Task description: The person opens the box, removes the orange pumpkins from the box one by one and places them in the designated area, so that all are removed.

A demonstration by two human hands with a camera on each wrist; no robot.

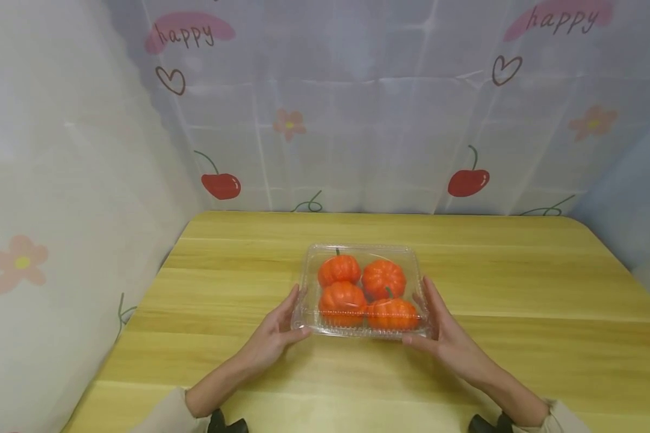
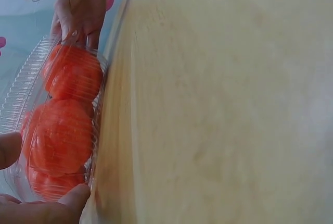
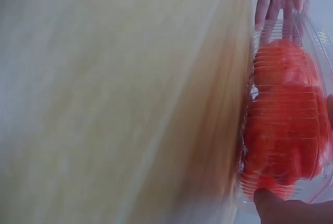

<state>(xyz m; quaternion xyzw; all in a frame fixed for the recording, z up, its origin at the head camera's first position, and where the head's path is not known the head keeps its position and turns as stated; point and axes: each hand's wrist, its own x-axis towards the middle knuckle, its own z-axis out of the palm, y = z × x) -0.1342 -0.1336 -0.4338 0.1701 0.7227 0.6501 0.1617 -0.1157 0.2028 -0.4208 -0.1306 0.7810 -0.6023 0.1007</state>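
Observation:
A clear plastic box [image 1: 364, 248] with a lid over it holds several small orange pumpkins [image 1: 342, 304]. My left hand [image 1: 273, 337] grips its left side, the thumb at the near left corner and the fingers along the side. On the opposite side my right hand [image 1: 452, 343] grips the box, its thumb at the near right corner. Both wrist views show the pumpkins [image 2: 61, 135] through the ribbed plastic wall, with a hand at each end of the box. Some of the fingers are hidden beside or under it.
The box is over the middle of a light wooden table [image 1: 222, 252]. Behind the table hangs a pale curtain [image 1: 357, 150] printed with cherries, flowers and hearts, and similar cloth hangs at the left and right.

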